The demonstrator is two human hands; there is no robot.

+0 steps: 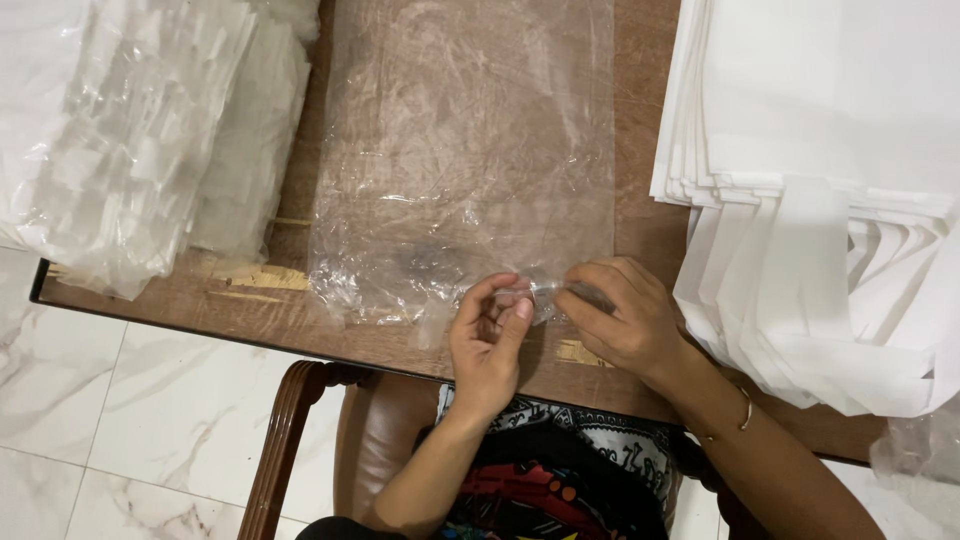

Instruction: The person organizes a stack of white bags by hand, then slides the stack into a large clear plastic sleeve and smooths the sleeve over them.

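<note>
a clear plastic bag (460,160) lay flat on the brown wooden table (640,200), its open near edge at the table's front, where both hands could work the film apart. the left hand (488,345) pinched that edge between thumb and fingertips, and the right hand (622,318) pinched it just beside, fingers pressed together. a heap of bagged white goods (140,130) sat to the left, stacked white fabric bags (820,170) to the right, within reach.
</note>
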